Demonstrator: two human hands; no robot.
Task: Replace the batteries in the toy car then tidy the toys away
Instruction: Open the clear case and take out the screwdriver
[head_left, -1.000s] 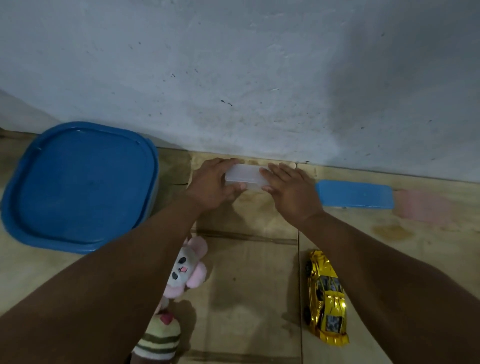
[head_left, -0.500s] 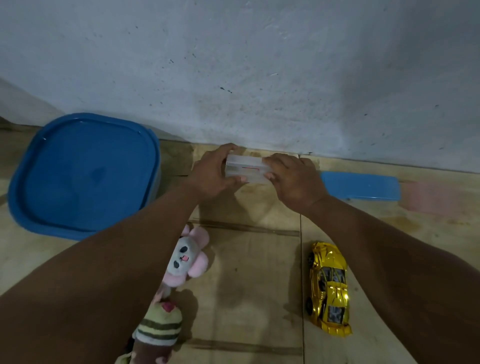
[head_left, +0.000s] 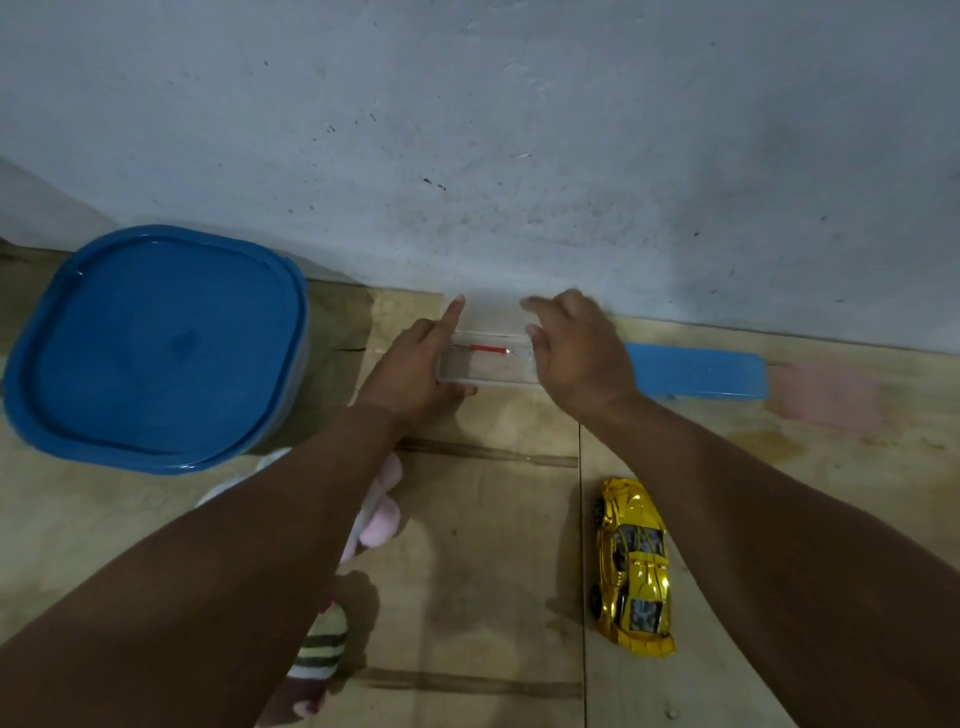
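A gold toy car (head_left: 631, 566) lies on the wooden floor at the lower right, apart from both hands. By the wall stands a small clear plastic case (head_left: 488, 374) with its see-through lid raised. A red-handled tool (head_left: 485, 348) lies inside it. My left hand (head_left: 415, 364) grips the case's left end, index finger pointing up along the lid. My right hand (head_left: 576, 353) is at the right end, thumb and fingers on the lid's edge. A pink plush toy (head_left: 384, 519) and a striped one (head_left: 322, 649) lie partly hidden under my left forearm.
A large tub with a blue lid (head_left: 156, 343) stands at the left against the wall. A flat blue box (head_left: 696, 370) and a pink object (head_left: 826, 395) lie to the right of the case. The grey wall (head_left: 519, 130) closes off the far side.
The clear case was shut between both hands; its lid has swung up toward the wall, showing the red-handled tool. My left index finger has straightened.
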